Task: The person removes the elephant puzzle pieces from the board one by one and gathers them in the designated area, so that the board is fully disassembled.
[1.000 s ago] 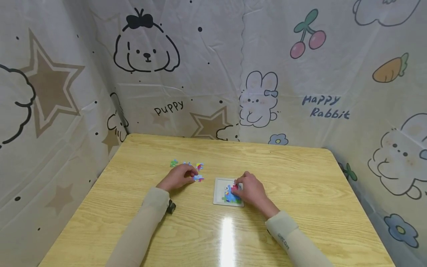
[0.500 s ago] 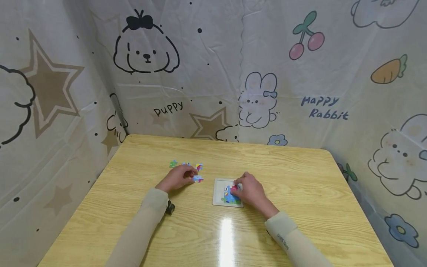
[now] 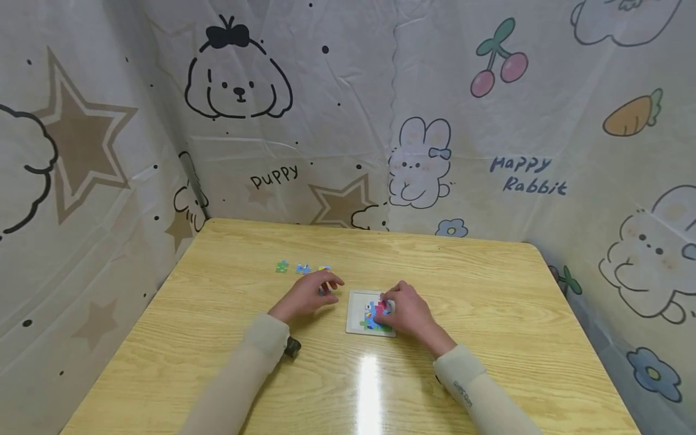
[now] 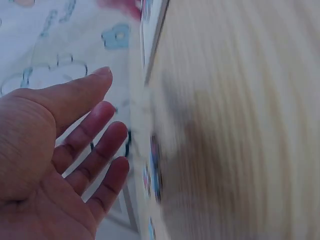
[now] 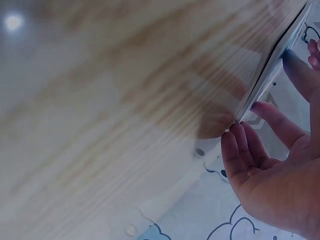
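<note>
My left hand (image 3: 306,296) hovers over the table left of a white puzzle tray (image 3: 356,313), fingers spread and holding nothing. In the left wrist view, a loose jigsaw piece (image 4: 156,170) lies on the table beyond the fingertips. The tray holds joined jigsaw pieces (image 3: 371,315) in blue, pink and green. My right hand (image 3: 411,309) rests over the tray's right side. Its thumb and index finger touch the puzzle face, apart from each other. The other fingertips (image 5: 236,129) meet the tray's edge in the right wrist view, and this hand covers part of the puzzle.
Behind the left hand lie a green jigsaw piece (image 3: 281,266), a blue piece (image 3: 303,269) and a partly covered yellow one (image 3: 324,267). The wooden table (image 3: 462,272) backs onto a printed cloth (image 3: 337,109) that also hangs on both sides.
My left hand has left its spot by the loose pieces and moved right toward the tray, its fingers opening. The right thumb has shifted slightly, showing more of the pink area.
</note>
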Available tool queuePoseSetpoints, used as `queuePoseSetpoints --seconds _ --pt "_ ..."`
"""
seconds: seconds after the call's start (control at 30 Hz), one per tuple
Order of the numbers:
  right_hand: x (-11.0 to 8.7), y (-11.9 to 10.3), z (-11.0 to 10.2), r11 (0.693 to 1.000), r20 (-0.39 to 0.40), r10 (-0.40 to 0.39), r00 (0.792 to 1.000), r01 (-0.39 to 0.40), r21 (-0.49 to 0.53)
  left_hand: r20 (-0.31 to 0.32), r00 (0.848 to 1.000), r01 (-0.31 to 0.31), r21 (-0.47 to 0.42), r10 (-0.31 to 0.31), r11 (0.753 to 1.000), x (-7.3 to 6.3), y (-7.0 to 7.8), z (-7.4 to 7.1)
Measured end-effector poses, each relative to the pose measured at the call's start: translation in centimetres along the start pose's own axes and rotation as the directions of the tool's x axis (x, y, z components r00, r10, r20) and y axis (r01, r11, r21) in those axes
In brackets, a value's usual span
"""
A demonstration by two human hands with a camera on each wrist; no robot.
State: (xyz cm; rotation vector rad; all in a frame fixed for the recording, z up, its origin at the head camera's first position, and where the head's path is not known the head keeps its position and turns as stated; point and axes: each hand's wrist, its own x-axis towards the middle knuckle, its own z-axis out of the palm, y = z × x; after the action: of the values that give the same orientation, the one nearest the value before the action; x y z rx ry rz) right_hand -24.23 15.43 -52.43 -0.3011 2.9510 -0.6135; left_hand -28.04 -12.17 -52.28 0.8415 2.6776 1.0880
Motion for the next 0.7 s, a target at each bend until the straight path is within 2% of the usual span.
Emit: queuePoseSetpoints --seconds 0.2,0.33,0.53,0.7 --pt "-0.2 0.0 -0.1 0.999 0.020 -0.013 1.000 0.014 -0.029 0.078 0.997 0.003 -0.013 -0.002 1.000 0.7 2.4 2.2" --pt "-0.2 0.1 -0.1 1.000 0.016 -0.017 1.000 0.018 -0.026 0.114 0.993 0.001 0.015 -0.002 1.000 1.1 3.3 3.4" --pt "-0.2 0.1 0.0 0.999 0.019 -0.026 0.999 0.026 -0.030 0.121 0.992 0.011 0.090 -0.021 0.996 1.4 3.9 4.7" --pt "-0.3 -0.1 -0.1 0.999 0.010 -0.031 0.999 0.031 -0.034 0.106 0.994 0.006 0.097 -0.017 0.995 1.5 4.2 5.2"
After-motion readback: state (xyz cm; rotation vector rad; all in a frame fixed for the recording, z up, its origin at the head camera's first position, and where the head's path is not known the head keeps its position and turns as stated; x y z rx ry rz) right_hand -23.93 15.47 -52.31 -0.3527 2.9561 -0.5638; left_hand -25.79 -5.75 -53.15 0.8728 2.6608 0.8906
